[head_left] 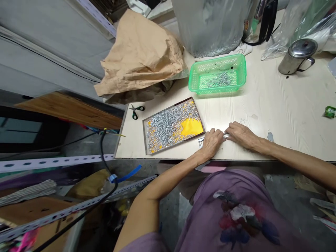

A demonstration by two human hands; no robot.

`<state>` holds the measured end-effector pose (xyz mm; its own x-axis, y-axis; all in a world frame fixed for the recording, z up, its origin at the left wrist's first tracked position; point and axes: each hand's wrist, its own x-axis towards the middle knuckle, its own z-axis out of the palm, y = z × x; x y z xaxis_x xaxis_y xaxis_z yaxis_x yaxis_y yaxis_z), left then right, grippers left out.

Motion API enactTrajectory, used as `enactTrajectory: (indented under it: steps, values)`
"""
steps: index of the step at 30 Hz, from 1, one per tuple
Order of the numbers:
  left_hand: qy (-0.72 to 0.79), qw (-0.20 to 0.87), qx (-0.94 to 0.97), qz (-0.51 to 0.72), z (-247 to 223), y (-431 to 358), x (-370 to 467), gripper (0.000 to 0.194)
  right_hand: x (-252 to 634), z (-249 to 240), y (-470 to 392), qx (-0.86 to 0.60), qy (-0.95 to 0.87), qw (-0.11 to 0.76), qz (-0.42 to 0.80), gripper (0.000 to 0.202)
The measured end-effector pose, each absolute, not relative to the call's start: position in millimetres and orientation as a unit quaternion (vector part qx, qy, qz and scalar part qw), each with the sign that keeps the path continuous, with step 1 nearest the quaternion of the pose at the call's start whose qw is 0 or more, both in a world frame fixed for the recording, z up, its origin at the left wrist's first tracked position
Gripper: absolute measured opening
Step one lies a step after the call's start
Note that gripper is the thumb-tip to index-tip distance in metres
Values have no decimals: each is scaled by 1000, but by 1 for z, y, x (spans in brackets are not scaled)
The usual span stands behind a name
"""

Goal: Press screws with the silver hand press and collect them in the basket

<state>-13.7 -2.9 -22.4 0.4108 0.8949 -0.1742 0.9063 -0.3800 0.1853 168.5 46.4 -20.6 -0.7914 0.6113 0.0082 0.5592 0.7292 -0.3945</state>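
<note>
My left hand is closed around a narrow silvery metal piece near the table's front edge. One slotted-looking end of it sticks out on the left, and a bright part shows between my hands; its exact kind I cannot make out. My right hand pinches at the right end of the same piece, its fingertips close to the left hand. Just left of my hands lies a shallow tray with a yellow bottom, heaped with small silvery screw-like pieces.
Behind the tray is a green plastic basket holding more small metal pieces. Scissors lie by the left edge, near crumpled brown paper. A large clear bag, a kettle and a lidded metal cup stand at the back.
</note>
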Motion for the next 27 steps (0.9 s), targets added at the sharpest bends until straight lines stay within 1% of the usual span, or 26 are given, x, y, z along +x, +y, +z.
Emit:
enactTrajectory:
  steps: [1, 3, 4, 5, 8, 11, 14, 16, 18, 21, 24, 26, 27]
  values:
    - [549, 117, 828, -9, -25, -6, -14, 27, 171, -19, 49, -313, -927, 69, 195, 23]
    - [557, 99, 824, 34, -31, -16, -12, 41, 177, -17, 57, -294, -931, 63, 207, 41]
    - [556, 93, 823, 62, -35, -23, -10, 44, 181, -17, 62, -281, -934, 56, 211, 47]
    - [551, 91, 825, 89, -39, -31, -7, 45, 183, -17, 66, -271, -937, 51, 213, 47]
    - [518, 105, 837, 140, -51, -55, 4, 41, 187, -20, 76, -279, -937, 64, 201, 36]
    - [493, 137, 848, 141, -57, -72, 14, 41, 184, -21, 85, -318, -929, 83, 169, 33]
    - [486, 160, 849, 130, -54, -77, 17, 42, 173, -14, 91, -343, -927, 67, 132, 33]
    - [486, 170, 848, 127, -50, -74, 17, 42, 158, -6, 88, -344, -932, 52, 98, 29]
    - [488, 181, 844, 126, -46, -71, 18, 42, 138, 2, 75, -302, -949, 37, 82, 22]
    - [491, 213, 836, 120, -42, -74, 20, 37, 105, 8, 47, -173, -979, 19, 105, 13]
    - [439, 237, 857, 129, -40, -93, 12, 31, 83, 6, 26, -81, -990, 7, 112, 16]
    - [420, 215, 868, 157, -38, -110, -2, 29, 78, 1, 22, -42, -992, 14, 116, 18]
    - [453, 189, 854, 171, -36, -115, -13, 28, 77, -3, 22, -29, -992, 23, 119, 18]
